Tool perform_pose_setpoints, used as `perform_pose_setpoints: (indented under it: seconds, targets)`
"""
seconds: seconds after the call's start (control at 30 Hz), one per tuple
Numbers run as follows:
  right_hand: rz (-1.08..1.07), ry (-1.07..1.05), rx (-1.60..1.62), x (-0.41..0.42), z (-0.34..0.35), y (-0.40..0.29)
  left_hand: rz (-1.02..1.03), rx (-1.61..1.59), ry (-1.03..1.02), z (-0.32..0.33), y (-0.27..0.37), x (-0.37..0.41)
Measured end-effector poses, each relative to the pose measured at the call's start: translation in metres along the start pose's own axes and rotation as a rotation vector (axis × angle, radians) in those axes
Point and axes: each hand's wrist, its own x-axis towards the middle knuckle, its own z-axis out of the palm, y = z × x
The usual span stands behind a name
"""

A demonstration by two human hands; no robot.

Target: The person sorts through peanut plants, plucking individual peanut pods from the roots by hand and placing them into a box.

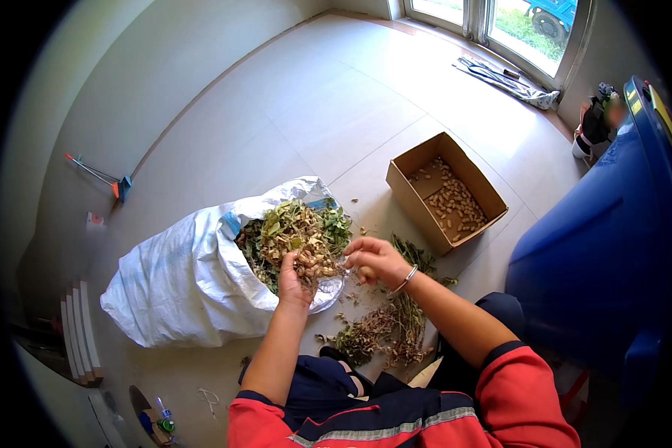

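My left hand [294, 285] grips a bunch of uprooted peanut plants [308, 246], with pale pods clustered among the roots and dry leaves. Just right of that bunch is my right hand [378, 262], its fingers bent at the edge of the roots. A tan, pod-like piece, seemingly a peanut [367, 273], shows under its curled fingers. Behind the bunch lies a white woven sack [184, 280] on its side, its mouth toward me and full of leafy plants. Beyond my right hand stands an open cardboard box [420, 215] with many loose peanuts [456, 199] on its bottom.
Pulled plant stalks [389, 330] lie on the tiled floor by my feet. A large blue plastic bin [587, 252] rises close on my right. A broom and dustpan [117, 187] stand at the left wall. A folded umbrella-like bundle [506, 81] lies by the glass door [529, 33].
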Motion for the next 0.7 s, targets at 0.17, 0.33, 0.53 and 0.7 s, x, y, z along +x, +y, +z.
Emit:
perform_pose_setpoints:
  seconds: [0.17,0.33,0.53,0.7]
  targets:
    - [-0.356,0.064,-0.619,-0.002,0.026,0.023,0.023,0.046,0.027,0.006,-0.008,-0.005]
    - [-0.480,0.090,-1.010,0.005,0.013,0.036,-0.058,0.109,-0.004,0.017,-0.015,-0.013]
    - [-0.414,0.659,-1.536,0.024,-0.046,0.019,-0.072,0.134,0.026,0.033,-0.016,-0.032]
    - [-0.536,1.232,-1.536,0.000,-0.088,-0.043,-0.011,-0.002,0.098,0.032,-0.016,-0.023]
